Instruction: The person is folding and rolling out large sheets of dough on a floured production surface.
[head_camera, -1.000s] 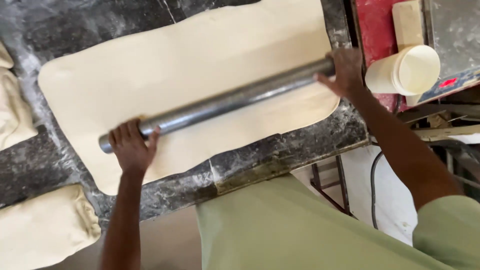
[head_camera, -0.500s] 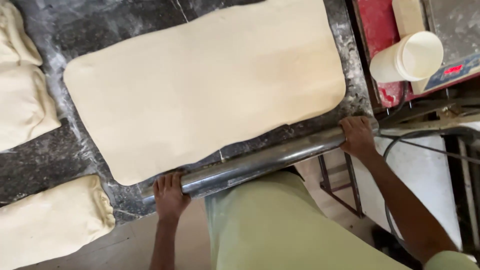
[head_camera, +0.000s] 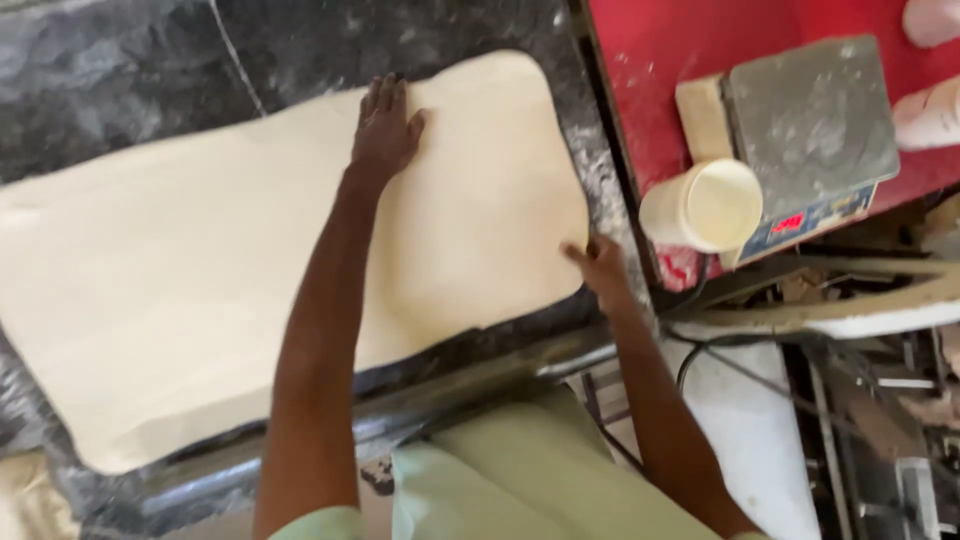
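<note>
While my left hand lies flat and open on the far part of the dough sheet, my right hand, fingers loose, touches its near right edge, steadying it on the table.

dough sheet: left end cut by frame edge | metal rolling pin: partly behind left forearm, blurred

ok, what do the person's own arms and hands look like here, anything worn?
Both hands are bare, no gloves: left hand, right hand. The forearms are bare too, with no watch or bands visible. Pale green short sleeves show only at the bottom edge of the view, matching the pale green garment on the torso. A ring cannot be made out.
</note>
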